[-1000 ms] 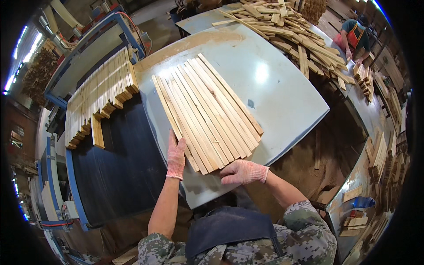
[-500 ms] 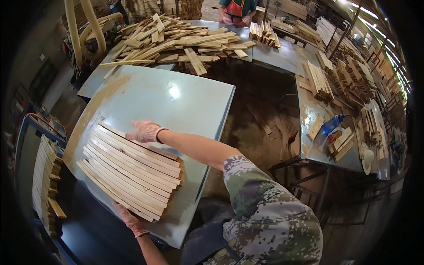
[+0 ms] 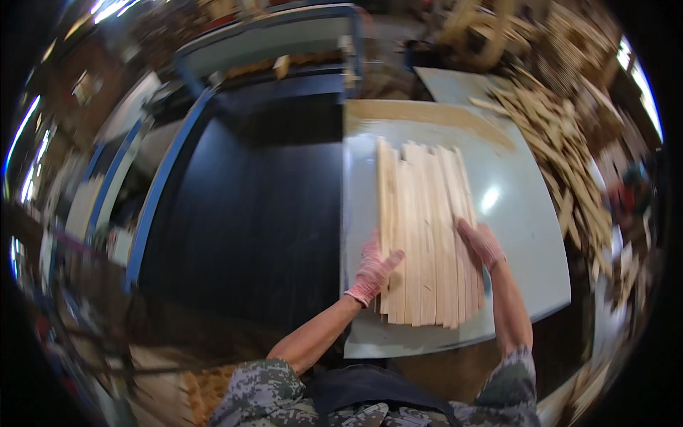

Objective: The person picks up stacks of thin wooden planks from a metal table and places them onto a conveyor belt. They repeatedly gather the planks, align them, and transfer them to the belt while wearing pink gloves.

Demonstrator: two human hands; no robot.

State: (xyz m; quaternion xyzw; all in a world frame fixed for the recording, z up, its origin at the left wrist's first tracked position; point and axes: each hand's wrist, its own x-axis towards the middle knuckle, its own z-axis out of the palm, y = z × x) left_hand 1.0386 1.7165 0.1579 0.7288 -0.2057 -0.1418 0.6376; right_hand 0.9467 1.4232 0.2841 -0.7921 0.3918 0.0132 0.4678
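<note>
A row of pale wooden strips (image 3: 425,235) lies side by side on the grey metal table (image 3: 523,235), their ends slightly uneven. My left hand (image 3: 373,270), in a pink and white knit glove, grips the row's left edge, with the thumb over the top and the other fingers down the outer side. At the right edge, my right hand (image 3: 482,243), gloved too, presses in from the side with its thumb on the outermost strips. Its remaining fingers are partly hidden. The row is held between both hands.
Left of the table, a wide black conveyor bed (image 3: 263,213) runs alongside, bordered by a blue frame (image 3: 167,192). A loose heap of wooden strips (image 3: 558,149) lies at the far right. Beyond it, a person (image 3: 629,188) appears blurred.
My view has swung left toward the black bed. My right hand has gone from lying on the row's far edge strip to gripping its right side; the left hand still holds the opposite edge.
</note>
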